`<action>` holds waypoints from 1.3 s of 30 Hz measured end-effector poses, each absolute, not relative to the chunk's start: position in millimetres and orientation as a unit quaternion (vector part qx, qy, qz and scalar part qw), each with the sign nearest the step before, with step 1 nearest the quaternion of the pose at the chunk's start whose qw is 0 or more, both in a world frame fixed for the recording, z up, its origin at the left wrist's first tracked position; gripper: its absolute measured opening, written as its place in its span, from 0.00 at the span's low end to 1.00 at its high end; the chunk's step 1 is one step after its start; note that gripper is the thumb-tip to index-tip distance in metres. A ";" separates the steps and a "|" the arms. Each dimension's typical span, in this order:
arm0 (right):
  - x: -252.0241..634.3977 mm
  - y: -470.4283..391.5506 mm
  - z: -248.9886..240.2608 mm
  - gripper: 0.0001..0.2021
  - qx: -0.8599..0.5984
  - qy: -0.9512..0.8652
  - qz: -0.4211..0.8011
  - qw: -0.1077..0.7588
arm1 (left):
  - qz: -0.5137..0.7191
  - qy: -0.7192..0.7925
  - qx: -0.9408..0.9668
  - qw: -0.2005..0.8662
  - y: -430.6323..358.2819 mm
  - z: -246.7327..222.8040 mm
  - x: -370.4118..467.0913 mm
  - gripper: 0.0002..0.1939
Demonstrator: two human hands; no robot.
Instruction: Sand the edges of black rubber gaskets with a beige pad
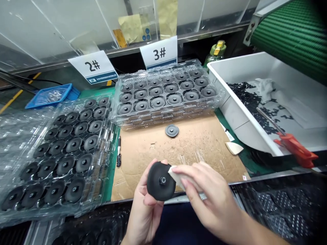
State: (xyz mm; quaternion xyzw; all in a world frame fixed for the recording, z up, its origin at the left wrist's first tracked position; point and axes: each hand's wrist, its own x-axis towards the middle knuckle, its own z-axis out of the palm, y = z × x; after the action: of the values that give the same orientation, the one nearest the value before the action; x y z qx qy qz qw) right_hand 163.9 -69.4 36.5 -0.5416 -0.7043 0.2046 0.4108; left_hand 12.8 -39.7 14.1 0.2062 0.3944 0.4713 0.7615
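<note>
My left hand [146, 207] grips a round black disc [158, 190] by its edge, its small central hub facing up toward me. Between the fingers and thumb of my right hand [206, 190] is a white wedge-shaped pad [177, 177], its tip against or very close to the disc's right rim. Beyond my hands, a second black disc [172, 130] lies alone on a sheet of brown cardboard [138, 153]. Another pale wedge-shaped pad [234, 148] rests at the cardboard's right edge.
Clear plastic trays [153, 117] of black discs are stacked behind the cardboard; another filled tray [102, 170] stands left. A black marker [119, 151] lies between. On the right, a white bin [240, 112] holds small black pieces, with an orange-handled tool [296, 149] across its rim.
</note>
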 end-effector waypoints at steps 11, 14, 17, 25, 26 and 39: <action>164.5 -60.9 42.4 0.13 -0.505 -0.723 0.167 0.441 | 0.446 0.403 0.195 0.775 -35.3 15.8 16.6 0.30; 166.9 -61.0 36.9 0.12 -0.469 -0.734 0.210 0.444 | 0.438 0.384 0.172 0.794 -36.1 9.2 17.2 0.28; 181.6 -56.0 20.2 0.12 -0.569 -0.640 0.285 0.431 | 0.452 0.361 0.154 0.801 -34.3 7.9 16.7 0.29; 200.3 -75.7 -54.0 0.14 -0.698 -0.540 0.331 0.334 | 0.426 0.323 0.093 0.840 -23.4 13.3 15.0 0.26; 197.9 -80.5 -59.5 0.13 -0.688 -0.550 0.340 0.329 | 0.422 0.318 0.090 0.844 -23.5 12.0 14.8 0.26; 202.5 -66.9 -60.2 0.14 -0.660 -0.589 0.325 0.335 | 0.402 0.336 0.115 0.844 -28.1 10.2 10.0 0.30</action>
State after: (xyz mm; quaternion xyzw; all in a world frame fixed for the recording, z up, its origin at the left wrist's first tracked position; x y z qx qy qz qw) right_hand 202.5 -66.9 -60.2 -0.6599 -0.5889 0.3253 0.3346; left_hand 10.0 -28.1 10.2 0.1150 0.3361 0.4020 0.8439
